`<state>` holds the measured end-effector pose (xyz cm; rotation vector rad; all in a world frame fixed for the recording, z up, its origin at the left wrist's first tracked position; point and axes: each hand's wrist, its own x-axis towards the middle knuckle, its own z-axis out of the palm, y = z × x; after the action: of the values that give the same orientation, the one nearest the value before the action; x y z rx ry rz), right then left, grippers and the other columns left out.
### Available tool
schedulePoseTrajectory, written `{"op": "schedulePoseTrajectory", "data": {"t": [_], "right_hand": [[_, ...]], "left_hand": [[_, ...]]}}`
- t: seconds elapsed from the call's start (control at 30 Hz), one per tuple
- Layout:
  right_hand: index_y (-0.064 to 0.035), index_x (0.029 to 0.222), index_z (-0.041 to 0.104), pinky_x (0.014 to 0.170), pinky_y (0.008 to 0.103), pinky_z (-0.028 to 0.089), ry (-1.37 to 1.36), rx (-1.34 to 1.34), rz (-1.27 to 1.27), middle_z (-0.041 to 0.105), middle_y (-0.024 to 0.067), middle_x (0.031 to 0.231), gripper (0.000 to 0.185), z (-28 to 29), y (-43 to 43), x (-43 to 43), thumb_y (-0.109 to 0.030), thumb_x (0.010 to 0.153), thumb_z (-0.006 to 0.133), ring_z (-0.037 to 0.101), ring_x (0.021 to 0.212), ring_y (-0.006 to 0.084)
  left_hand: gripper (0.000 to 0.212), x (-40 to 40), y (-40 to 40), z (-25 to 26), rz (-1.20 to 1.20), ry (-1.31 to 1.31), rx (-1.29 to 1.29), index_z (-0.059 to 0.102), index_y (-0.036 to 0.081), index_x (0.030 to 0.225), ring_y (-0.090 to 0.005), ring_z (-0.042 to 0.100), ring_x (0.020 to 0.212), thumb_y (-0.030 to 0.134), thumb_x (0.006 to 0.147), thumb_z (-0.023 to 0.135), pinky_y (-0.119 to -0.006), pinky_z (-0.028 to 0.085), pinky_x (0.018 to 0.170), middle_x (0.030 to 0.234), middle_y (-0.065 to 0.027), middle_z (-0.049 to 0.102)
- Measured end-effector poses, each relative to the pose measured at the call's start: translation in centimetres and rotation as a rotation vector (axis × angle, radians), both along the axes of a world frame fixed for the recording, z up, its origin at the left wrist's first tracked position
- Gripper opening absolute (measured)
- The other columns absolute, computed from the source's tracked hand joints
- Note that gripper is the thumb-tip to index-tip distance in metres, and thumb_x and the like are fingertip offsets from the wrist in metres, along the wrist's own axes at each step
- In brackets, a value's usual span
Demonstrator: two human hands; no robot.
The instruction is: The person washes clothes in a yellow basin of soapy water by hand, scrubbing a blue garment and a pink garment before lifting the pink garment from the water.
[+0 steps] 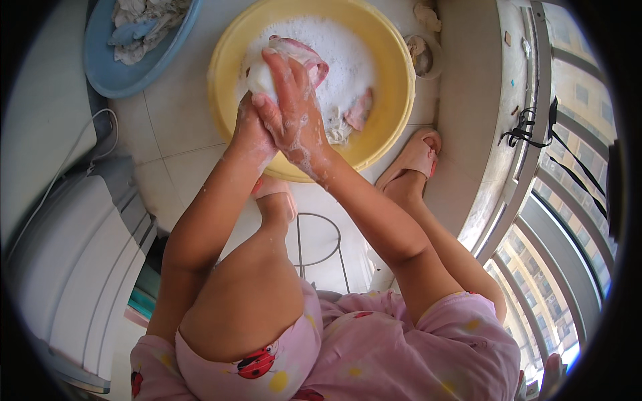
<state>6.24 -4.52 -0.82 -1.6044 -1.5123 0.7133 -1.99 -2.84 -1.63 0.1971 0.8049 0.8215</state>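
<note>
In front of me is a round yellow plastic basin point(223, 75) with white suds point(346, 55) in it. My left hand point(252, 125) and my right hand point(296, 108) press together over its near left part, with a wet white cloth item with pink trim point(315, 65) gripped between them. Lather clings to my right hand and wrist. The right palm covers much of the cloth, and the left fingers are mostly hidden. Lower in the basin, a pale stringy cloth point(338, 131) and a pinkish cloth piece point(358, 111) show at the edge of the foam.
A blue basin point(113, 80) with crumpled cloths point(145, 30) stands at upper left. Right of the yellow basin sits a small pale bowl point(429, 62). Black straps point(524, 133) hang by the window rail. A white cable point(70, 150) runs along the left, above a grey-white appliance point(75, 250).
</note>
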Motion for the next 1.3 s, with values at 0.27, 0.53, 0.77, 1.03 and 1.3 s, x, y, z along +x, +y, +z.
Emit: {"op": "schedulePoseTrajectory", "data": {"t": [0.27, 0.53, 0.77, 1.03, 1.3], "right_hand": [[-0.0073, 0.129, 0.020, 0.079, 0.0283, 0.042, 1.050, -0.265, -0.419, 0.050, 0.0126, 0.107, 0.051, -0.4, 0.9, -0.2, -0.040, 0.094, 0.037, 0.051, 0.086, 0.0168], [-0.0115, 0.120, 0.029, 0.078, 0.0310, 0.045, 1.325, -0.401, -0.704, 0.050, 0.0045, 0.098, 0.042, -3.3, -1.1, -1.0, -0.042, 0.093, 0.039, 0.050, 0.090, 0.0153], [-0.0077, 0.116, 0.041, 0.079, 0.0386, 0.046, 2.126, -0.428, -0.340, 0.055, 0.0090, 0.096, 0.039, -9.1, -2.6, 0.3, -0.037, 0.091, 0.046, 0.053, 0.089, 0.0255], [-0.0044, 0.116, 0.047, 0.079, 0.0325, 0.047, 1.738, -0.511, -0.390, 0.055, 0.0101, 0.103, 0.039, -1.3, -2.4, 0.0, -0.031, 0.088, 0.051, 0.055, 0.091, 0.0215], [-0.0065, 0.116, 0.046, 0.084, 0.0360, 0.046, 1.722, -0.486, -0.555, 0.055, 0.0110, 0.106, 0.038, -1.6, -2.4, -0.5, -0.035, 0.092, 0.042, 0.055, 0.095, 0.0231]], "left_hand": [[0.038, 1.8, 0.4, 1.1, -0.176, 0.668, 0.281, 0.057, 0.004, 0.101, -0.0137, 0.054, 0.084, 0.039, 0.091, 0.045, -0.029, 0.043, 0.074, 0.091, -0.0058, 0.058], [0.029, 1.4, 1.8, -1.3, -0.441, 1.278, 0.705, 0.061, 0.004, 0.080, -0.0321, 0.058, 0.062, 0.028, 0.088, 0.046, -0.039, 0.045, 0.061, 0.065, -0.0129, 0.061], [0.032, 3.5, 0.6, 2.2, -0.455, 0.919, 0.451, 0.056, 0.004, 0.069, -0.0225, 0.057, 0.054, 0.030, 0.087, 0.052, -0.032, 0.045, 0.058, 0.058, -0.0108, 0.057], [0.031, 0.7, 4.4, -0.3, -0.208, 0.942, 0.457, 0.056, 0.004, 0.066, -0.0171, 0.052, 0.044, 0.028, 0.085, 0.055, -0.030, 0.046, 0.051, 0.052, -0.0080, 0.054], [0.033, 1.4, 4.6, -0.4, -0.362, 1.149, 0.397, 0.055, 0.001, 0.073, -0.0210, 0.059, 0.063, 0.031, 0.084, 0.058, -0.033, 0.047, 0.061, 0.066, -0.0102, 0.059]]}}
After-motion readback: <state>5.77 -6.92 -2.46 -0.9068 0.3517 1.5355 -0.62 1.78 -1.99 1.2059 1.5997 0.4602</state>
